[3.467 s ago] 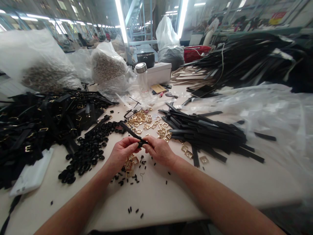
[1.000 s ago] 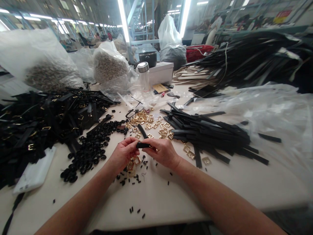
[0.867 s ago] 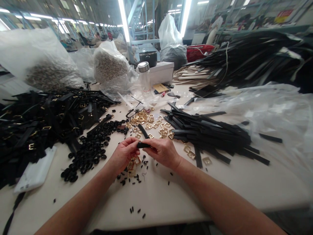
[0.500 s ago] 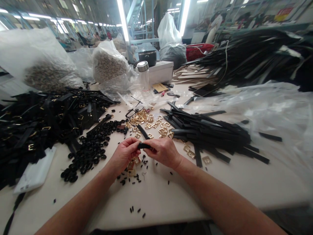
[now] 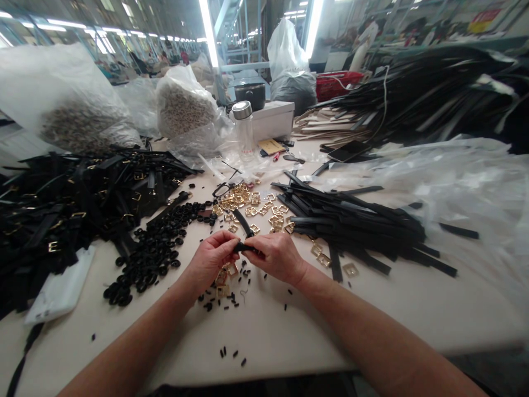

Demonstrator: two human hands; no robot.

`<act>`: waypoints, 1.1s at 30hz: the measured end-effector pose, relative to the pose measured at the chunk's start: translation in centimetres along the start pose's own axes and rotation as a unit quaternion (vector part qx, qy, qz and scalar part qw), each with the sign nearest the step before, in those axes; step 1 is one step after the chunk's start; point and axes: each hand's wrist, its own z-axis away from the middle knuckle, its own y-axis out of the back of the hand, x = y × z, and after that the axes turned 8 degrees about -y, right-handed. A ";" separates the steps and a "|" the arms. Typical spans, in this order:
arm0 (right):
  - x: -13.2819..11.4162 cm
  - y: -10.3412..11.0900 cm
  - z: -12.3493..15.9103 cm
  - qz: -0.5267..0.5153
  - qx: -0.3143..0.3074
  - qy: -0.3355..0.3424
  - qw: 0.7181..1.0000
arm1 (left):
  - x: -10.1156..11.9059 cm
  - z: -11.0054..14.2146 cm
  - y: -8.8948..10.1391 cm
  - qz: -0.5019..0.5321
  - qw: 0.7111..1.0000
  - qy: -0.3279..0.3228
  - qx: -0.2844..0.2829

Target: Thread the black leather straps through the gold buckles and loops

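Note:
Both hands meet over the middle of the table, fingers closed on one black strap (image 5: 243,221). My left hand (image 5: 215,256) pinches its near end, and my right hand (image 5: 279,256) grips it just to the right. The strap's other end sticks out beyond the fingers, away from me. Whether a buckle sits inside the grip is hidden. Gold buckles (image 5: 237,197) lie scattered beyond the hands, and a few more rest beneath them. Small black cylindrical pieces (image 5: 233,300) are strewn on the table below the hands.
Black rings (image 5: 144,262) are heaped at left, beside a pile of buckled straps (image 5: 103,198). Loose black straps (image 5: 355,226) lie at right near plastic sheeting (image 5: 446,176). A glass bottle (image 5: 243,129), a white box (image 5: 273,120) and filled plastic bags (image 5: 185,107) stand behind.
Both hands stay nearly in place, still pinching the strap. The strap's far end has shifted slightly, and the whole view has moved a little.

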 end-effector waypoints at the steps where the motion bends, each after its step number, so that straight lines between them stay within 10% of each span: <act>1: 0.0 0.0 0.0 0.001 -0.007 -0.004 1.000 | 0.0 0.0 0.0 -0.010 1.000 -0.010 -0.001; 17: 0.5 0.1 -0.1 -0.069 -0.076 -0.091 0.991 | 1.0 0.7 -0.6 -0.320 0.898 -0.300 -0.040; 27: 0.9 -0.2 -0.1 -0.008 -0.096 -0.084 0.992 | 0.5 0.4 -0.7 -0.323 0.902 -0.278 -0.069; 33: 0.5 0.0 -0.2 -0.038 -0.104 -0.072 0.991 | 0.0 -0.1 -0.1 -0.277 0.936 -0.216 0.010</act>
